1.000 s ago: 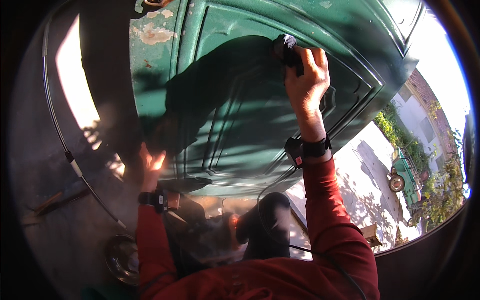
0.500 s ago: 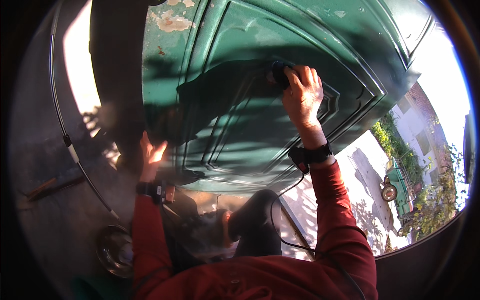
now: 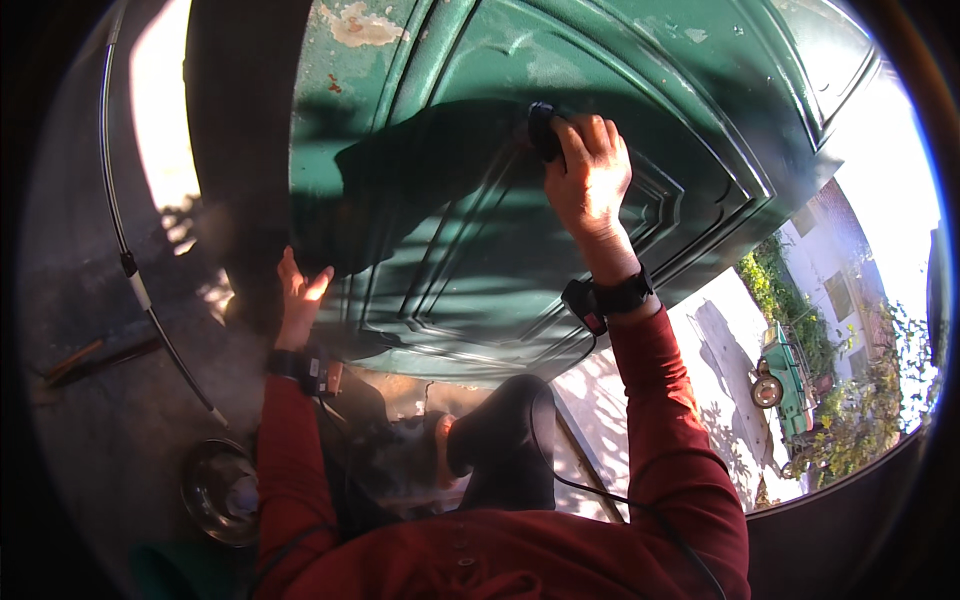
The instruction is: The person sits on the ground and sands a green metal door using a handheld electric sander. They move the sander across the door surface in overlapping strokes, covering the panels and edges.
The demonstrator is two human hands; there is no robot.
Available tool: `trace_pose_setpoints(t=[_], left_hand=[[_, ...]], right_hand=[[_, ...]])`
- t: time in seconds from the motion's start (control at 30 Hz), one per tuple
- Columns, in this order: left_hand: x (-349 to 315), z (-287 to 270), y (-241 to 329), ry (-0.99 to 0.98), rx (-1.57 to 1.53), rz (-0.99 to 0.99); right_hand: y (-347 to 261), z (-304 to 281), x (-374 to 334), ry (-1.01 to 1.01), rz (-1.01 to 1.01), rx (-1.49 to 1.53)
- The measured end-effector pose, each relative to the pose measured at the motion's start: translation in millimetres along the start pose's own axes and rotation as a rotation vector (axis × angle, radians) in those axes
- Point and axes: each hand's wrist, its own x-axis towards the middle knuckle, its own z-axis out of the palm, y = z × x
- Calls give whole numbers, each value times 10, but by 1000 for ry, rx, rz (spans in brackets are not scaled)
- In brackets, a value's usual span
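Note:
A large green panelled metal door (image 3: 480, 290), its paint worn at the top left, stands in front of me. My right hand (image 3: 592, 175) is closed round a small dark rounded block (image 3: 543, 130) and holds it against the upper middle of the door's face. The block's underside and exact kind are hidden. At the door's lower left edge is my left hand (image 3: 300, 290), thumb spread away from the stretched fingers. It appears to rest against that edge, and nothing shows in it.
A shiny metal bowl (image 3: 220, 492) sits on the floor at lower left. Near it runs a thin pole or tube (image 3: 125, 255). A wooden-handled tool (image 3: 100, 360) lies farther left. Outside at right stand a green vehicle (image 3: 785, 385) and bushes. A cable (image 3: 575, 487) trails from my right wrist.
My right hand has slid leftward across the door with the dark block. My left hand stays by the door's edge. The whole view has shifted slightly.

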Motion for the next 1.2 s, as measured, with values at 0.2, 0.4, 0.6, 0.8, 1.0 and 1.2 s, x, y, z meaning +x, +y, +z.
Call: trace_pose_setpoints(t=[0.2, 0.4, 0.6, 0.8, 1.0, 1.2], left_hand=[[5, 26, -82, 17, 37, 50], [76, 49, -161, 44, 39, 0], [104, 64, -235, 50, 46, 73], [77, 26, -121, 62, -54, -1], [71, 31, -109, 61, -10, -6], [80, -56, -123, 22, -62, -13]], right_hand=[[-459, 270, -112, -99, -86, 119], [-230, 71, 118, -70, -36, 94], [-361, 231, 75, -45, -21, 85], [-382, 126, 166, -101, -69, 148], [-63, 35, 529, 64, 180, 26], [-434, 236, 484, -131, -122, 115]])
